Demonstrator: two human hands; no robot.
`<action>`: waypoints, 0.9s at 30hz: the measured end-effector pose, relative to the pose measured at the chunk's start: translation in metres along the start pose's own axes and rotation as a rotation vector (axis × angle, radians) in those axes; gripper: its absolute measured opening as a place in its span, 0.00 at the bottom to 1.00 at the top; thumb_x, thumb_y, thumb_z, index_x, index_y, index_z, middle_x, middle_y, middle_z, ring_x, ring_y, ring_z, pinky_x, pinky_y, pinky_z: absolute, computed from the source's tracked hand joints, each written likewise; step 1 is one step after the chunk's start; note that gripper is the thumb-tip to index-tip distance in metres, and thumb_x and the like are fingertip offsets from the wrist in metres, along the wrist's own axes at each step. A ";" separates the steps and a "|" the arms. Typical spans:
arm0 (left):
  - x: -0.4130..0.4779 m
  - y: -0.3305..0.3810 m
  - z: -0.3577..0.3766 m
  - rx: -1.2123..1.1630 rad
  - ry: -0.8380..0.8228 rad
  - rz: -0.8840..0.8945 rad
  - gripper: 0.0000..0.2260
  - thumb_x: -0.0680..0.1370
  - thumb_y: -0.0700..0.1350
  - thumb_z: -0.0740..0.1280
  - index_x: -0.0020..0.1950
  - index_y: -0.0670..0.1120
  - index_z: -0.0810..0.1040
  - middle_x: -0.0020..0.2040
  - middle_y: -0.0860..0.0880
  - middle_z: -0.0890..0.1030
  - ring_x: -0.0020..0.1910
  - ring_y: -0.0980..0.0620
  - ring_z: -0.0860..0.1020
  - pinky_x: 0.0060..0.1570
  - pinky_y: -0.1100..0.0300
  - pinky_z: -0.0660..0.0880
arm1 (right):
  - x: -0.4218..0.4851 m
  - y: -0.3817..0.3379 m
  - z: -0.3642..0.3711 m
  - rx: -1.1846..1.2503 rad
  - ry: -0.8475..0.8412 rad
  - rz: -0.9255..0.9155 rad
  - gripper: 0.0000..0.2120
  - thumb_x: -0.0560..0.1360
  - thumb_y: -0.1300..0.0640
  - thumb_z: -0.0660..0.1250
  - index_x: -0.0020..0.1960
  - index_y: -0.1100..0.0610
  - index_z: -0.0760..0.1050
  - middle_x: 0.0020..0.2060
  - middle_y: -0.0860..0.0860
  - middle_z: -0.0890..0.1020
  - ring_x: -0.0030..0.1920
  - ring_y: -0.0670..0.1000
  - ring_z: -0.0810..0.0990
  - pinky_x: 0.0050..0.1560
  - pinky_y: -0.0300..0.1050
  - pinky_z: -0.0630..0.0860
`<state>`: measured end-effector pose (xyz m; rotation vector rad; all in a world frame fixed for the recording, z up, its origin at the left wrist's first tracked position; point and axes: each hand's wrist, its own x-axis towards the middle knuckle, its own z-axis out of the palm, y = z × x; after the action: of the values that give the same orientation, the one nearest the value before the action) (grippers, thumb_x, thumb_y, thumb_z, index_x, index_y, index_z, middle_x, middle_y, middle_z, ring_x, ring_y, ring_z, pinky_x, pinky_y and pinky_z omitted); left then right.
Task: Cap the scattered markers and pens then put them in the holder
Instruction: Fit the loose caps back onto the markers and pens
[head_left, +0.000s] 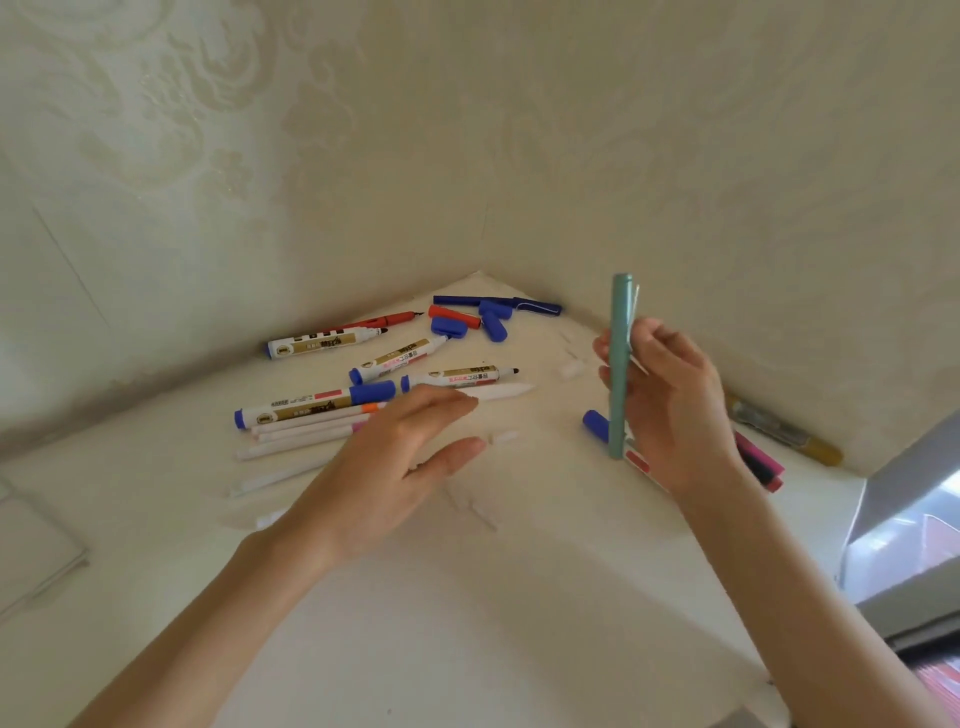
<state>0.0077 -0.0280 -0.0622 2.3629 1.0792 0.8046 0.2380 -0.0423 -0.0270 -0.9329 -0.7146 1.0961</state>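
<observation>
Home room, desk corner, by the look of it.
Here's cream wallpaper with an embossed floral damask pattern (675, 130) running over both walls into the corner. A plain white tabletop (467, 623) is pushed right into that corner, and blue-capped white marker pens (317, 408) lie scattered across it: a domestic writing spot.

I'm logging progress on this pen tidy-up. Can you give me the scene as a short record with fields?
right hand: grips a green pen upright above the table
left hand: open, over the white pens; contact unclear
uncapped: black-tipped marker, red pen
loose caps: blue caps near the back corner
right side: gold marker and pink marker lying by the wall
holder: not clearly in view
</observation>
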 end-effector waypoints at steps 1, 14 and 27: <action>-0.001 -0.006 -0.003 0.013 0.040 -0.030 0.24 0.73 0.59 0.57 0.66 0.52 0.72 0.63 0.58 0.71 0.62 0.63 0.68 0.60 0.70 0.63 | 0.002 -0.010 -0.005 -0.101 0.069 -0.064 0.04 0.77 0.63 0.60 0.46 0.56 0.73 0.43 0.53 0.80 0.40 0.48 0.82 0.41 0.41 0.76; 0.031 -0.043 -0.016 0.111 0.143 -0.181 0.07 0.76 0.42 0.65 0.52 0.48 0.80 0.50 0.51 0.77 0.49 0.53 0.75 0.51 0.57 0.72 | 0.021 0.020 -0.044 -1.516 0.170 -0.165 0.06 0.76 0.65 0.62 0.47 0.58 0.77 0.44 0.53 0.81 0.41 0.51 0.78 0.43 0.45 0.75; 0.104 -0.042 0.013 0.413 -0.071 -0.232 0.09 0.75 0.50 0.66 0.52 0.49 0.79 0.50 0.49 0.81 0.48 0.50 0.77 0.47 0.55 0.74 | 0.110 0.030 0.046 -1.278 -0.122 -0.110 0.10 0.75 0.55 0.65 0.54 0.58 0.75 0.47 0.51 0.77 0.47 0.50 0.74 0.45 0.41 0.69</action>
<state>0.0494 0.0771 -0.0622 2.4991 1.5778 0.4421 0.2202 0.0796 -0.0294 -1.8545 -1.6072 0.5012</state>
